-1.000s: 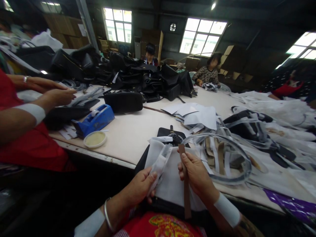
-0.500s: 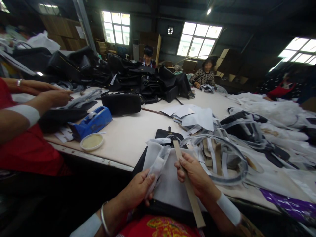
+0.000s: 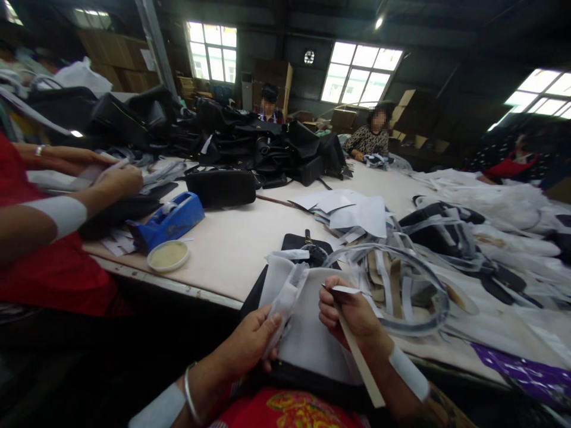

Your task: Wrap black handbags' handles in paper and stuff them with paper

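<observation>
Right hand (image 3: 352,317): grip clamped on strip (image 3: 359,361), tail toward five o'clock. It should be light, flexible; pinch flat faces. Left hand (image 3: 259,331): grip clamped on wrap (image 3: 289,296), toward one o'clock; likely soft, contents unclear.

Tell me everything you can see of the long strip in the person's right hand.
The strip is long, narrow, flat and pale beige, perhaps paper or card. The right hand grips it near its upper end. It slants down and to the picture's right, its lower end free. I cannot tell whether the white flap at the grip belongs to it.
</observation>
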`<state>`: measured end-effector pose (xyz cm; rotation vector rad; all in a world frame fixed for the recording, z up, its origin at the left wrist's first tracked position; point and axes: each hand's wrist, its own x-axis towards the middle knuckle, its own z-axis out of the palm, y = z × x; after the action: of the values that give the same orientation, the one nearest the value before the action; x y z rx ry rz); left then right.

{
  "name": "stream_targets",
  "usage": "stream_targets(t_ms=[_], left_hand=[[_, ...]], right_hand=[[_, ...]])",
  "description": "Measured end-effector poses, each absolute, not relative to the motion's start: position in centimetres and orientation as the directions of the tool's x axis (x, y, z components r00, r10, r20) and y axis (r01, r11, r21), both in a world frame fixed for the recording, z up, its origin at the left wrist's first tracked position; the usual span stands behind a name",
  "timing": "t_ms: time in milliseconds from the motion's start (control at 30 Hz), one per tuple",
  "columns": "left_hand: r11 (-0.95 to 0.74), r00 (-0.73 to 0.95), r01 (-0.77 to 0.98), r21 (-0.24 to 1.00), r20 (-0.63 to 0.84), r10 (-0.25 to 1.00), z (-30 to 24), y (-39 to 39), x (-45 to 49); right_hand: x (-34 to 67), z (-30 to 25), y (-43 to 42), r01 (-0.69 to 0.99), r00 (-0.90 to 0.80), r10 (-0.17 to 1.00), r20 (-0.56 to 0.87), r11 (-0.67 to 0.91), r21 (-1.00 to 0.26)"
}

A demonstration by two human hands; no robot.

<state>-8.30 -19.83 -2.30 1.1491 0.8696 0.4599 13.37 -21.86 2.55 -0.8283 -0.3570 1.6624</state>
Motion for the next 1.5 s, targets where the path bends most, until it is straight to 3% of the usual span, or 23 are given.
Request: stream_targets(t_ms=[133, 367, 500, 633, 800, 1000, 1100, 1367, 1500], left_hand=[[0.383, 0.613, 0.068, 0.921, -0.341, 0.712, -2.6, -19.8, -8.3], [0.434, 0.609, 0.029, 0.900, -0.360, 0.707, -2.0, -19.8, -8.2], [0.457, 0.604, -0.011, 0.890, -0.358, 0.712, -1.8, -19.9, -8.2], [0.470, 0.573, -0.050, 0.881, -0.360, 0.737, -2.1, -20.1, -8.3], [0.479, 0.537, -0.068, 0.875, -0.372, 0.757, -2.3, -20.2, -8.2], [0.447, 0.536, -0.057, 0.893, -0.351, 0.768, -2.0, -20.4, -8.2], [0.442, 0.535, -0.035, 0.896, -0.357, 0.766, -1.9, -20.5, -8.2], [0.421, 0.556, 0.019, 0.907, -0.359, 0.750, -2.1, -20.2, -8.3], [0.433, 0.557, 0.073, 0.898, -0.397, 0.729, -2.0, -19.8, -8.2]], right_hand=[[13.5, 3.6, -22.3, -0.753, -0.168, 0.934, -0.315, -0.327, -0.571], [12.9, 3.4, -23.3, -0.480, -0.169, 0.946, -0.275, -0.323, -0.815], [11.6, 2.9, -24.3, -0.291, -0.168, 0.913, -0.371, -0.405, -0.866], [10.2, 1.9, -26.1, -0.109, -0.168, 0.845, -0.508, -0.528, -0.842], [9.9, 0.8, -27.2, -0.005, -0.154, 0.836, -0.527, -0.534, -0.846], [9.7, 1.6, -26.1, 0.139, -0.209, 0.736, -0.644, -0.630, -0.764], [9.4, 1.3, -25.3, 0.202, -0.140, 0.749, -0.648, -0.619, -0.759], [9.4, -0.2, -22.5, 0.209, -0.191, 0.821, -0.538, -0.502, -0.839], [9.4, -0.7, -22.1, 0.323, -0.150, 0.848, -0.509, -0.444, -0.836]])
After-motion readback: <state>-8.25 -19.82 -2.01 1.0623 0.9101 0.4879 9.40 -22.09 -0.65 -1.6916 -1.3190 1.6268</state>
